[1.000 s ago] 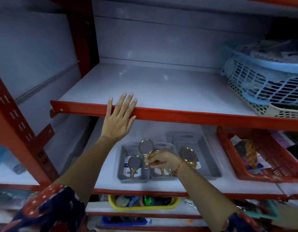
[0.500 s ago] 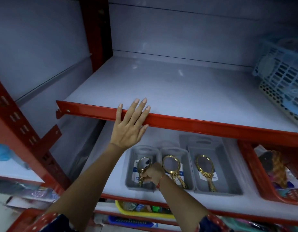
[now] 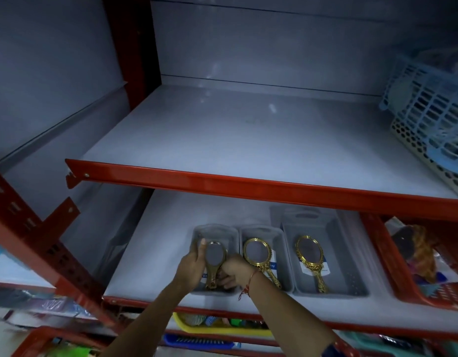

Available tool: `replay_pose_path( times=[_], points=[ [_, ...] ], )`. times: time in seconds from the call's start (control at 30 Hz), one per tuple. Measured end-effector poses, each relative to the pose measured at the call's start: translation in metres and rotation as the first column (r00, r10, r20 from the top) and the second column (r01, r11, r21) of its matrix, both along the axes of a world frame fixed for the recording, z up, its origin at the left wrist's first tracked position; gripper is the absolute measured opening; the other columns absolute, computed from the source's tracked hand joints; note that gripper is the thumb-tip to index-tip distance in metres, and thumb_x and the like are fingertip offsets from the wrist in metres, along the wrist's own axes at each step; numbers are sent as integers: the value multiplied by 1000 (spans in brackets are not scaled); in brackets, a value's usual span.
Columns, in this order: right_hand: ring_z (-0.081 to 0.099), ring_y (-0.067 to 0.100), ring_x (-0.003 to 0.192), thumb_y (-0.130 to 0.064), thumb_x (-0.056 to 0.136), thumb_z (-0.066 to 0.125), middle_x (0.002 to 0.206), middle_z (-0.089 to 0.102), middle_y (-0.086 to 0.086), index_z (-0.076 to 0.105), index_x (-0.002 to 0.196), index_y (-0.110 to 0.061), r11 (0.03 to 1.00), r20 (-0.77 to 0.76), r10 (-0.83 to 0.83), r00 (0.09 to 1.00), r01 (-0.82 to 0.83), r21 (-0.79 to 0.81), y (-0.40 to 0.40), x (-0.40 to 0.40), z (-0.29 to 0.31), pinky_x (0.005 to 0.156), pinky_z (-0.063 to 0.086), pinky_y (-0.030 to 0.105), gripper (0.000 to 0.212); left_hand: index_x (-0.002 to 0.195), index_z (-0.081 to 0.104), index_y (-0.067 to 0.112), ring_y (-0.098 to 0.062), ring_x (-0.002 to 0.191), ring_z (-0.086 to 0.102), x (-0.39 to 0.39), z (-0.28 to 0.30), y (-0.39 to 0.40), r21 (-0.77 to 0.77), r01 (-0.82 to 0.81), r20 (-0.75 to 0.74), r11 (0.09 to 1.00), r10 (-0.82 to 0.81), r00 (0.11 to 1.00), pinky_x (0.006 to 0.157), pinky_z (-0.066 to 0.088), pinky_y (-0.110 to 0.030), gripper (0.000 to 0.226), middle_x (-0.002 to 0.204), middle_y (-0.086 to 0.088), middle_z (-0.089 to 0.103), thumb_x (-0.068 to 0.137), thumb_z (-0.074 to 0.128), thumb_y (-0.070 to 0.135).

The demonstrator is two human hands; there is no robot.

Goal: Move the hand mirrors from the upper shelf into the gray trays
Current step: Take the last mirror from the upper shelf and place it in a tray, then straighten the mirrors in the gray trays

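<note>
Both hands work over the leftmost of three gray plastic trays [image 3: 197, 231] on the lower shelf, settling an oval, gold-framed hand mirror [image 3: 215, 261] into it. The left hand [image 3: 193, 266] cups the mirror's left rim, fingers curled around the frame; the right hand [image 3: 231, 273] is closed around the ornate handle near the tray's front edge. The mirror lies glass-up, partly inside the tray, handle toward the person. A second gold-framed mirror [image 3: 258, 258] rests in the middle tray [image 3: 284, 256] and a third [image 3: 310, 258] in the right tray [image 3: 343, 256], each laid handle-forward. The white upper shelf with its red steel lip [image 3: 248, 184] shows no mirrors, only pale blue and cream lattice baskets [image 3: 428, 124] at its far right. Done well, the step likely means lowering the mirror flat, centred between the tray walls, matching its neighbours, then loosening the handle grip first so the glass does not knock the plastic.
</note>
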State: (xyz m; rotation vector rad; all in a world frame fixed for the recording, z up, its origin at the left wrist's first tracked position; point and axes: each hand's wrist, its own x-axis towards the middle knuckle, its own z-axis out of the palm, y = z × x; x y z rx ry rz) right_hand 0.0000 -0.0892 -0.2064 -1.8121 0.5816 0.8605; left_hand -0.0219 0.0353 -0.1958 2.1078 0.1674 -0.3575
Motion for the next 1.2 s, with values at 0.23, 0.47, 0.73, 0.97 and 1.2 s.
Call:
replay_pose_path(
  times=[0.23, 0.47, 0.73, 0.97, 1.2],
  points=[
    [61, 33, 115, -14, 97, 37, 126, 61, 22, 48, 127, 5, 1000, -28, -3, 1000, 3, 31, 4, -1, 0, 97, 49, 42, 37, 145, 36, 9, -32, 126, 48, 19, -31, -6, -97, -140, -304, 985, 104, 947, 112, 35, -46, 110, 138, -20, 50, 71, 9, 86],
    [62, 31, 114, -19, 94, 46, 124, 64, 21, 58, 121, 4, 996, -41, 87, 995, -89, -27, 6, -3, -2, 94, 51, 38, 37, 145, 39, 18, -33, 126, 49, 23, -46, -3, -200, -160, -425, 967, 62, 903, 110, 40, -47, 117, 146, -15, 44, 61, 11, 94],
    [67, 27, 92, -12, 90, 50, 111, 68, 16, 61, 116, -1, 953, 69, 222, 973, -201, -228, 10, -5, 2, 88, 57, 37, 30, 138, 46, 13, -29, 105, 61, 16, -21, -12, -180, -183, -459, 966, 82, 885, 100, 48, -38, 83, 115, -16, 62, 90, 6, 68],
    [67, 31, 104, -14, 89, 54, 116, 68, 20, 59, 118, -1, 950, 59, 254, 965, -238, -204, 6, -6, 5, 93, 55, 42, 32, 145, 38, 14, -37, 125, 51, 17, -19, -14, -201, -187, -483, 961, 69, 873, 108, 42, -42, 81, 145, -20, 45, 92, 6, 66],
    [66, 21, 72, -10, 87, 54, 80, 68, 10, 65, 81, -3, 936, 294, 150, 944, -40, -349, -23, 0, 18, 63, 55, 27, 14, 120, 60, 2, -33, 112, 59, 19, -12, -28, -85, -225, -195, 971, 205, 959, 97, 48, -38, 67, 121, -18, 63, 99, 19, 51]
  ],
)
